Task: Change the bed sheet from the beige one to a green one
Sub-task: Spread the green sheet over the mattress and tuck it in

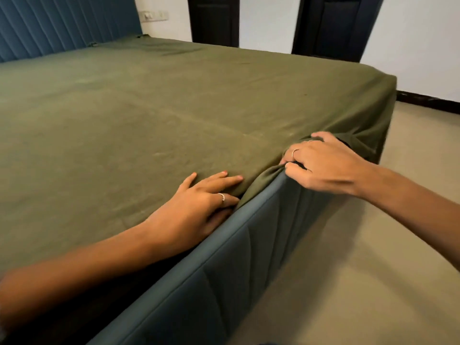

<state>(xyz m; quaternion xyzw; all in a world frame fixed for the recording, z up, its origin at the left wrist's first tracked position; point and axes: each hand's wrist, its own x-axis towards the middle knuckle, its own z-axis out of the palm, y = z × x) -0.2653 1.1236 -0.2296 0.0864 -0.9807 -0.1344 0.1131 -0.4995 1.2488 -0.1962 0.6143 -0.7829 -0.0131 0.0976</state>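
Note:
A green sheet (pixel 149 115) lies spread over the whole mattress, smooth apart from faint creases. At the foot corner it hangs loose over the side. My left hand (pixel 199 202) lies flat on the sheet at the near edge, fingers straight, its lower fingers tucked between the mattress and the blue bed frame (pixel 224 265). My right hand (pixel 321 163) grips a bunched fold of the sheet just above the frame's top rim, fingers curled round the cloth. No beige sheet is in view.
A blue padded headboard (pixel 62 23) stands at the far left. Two dark doors (pixel 214 18) (pixel 338 26) are set in the white wall behind the bed. Beige floor (pixel 373 282) runs along the right side of the frame.

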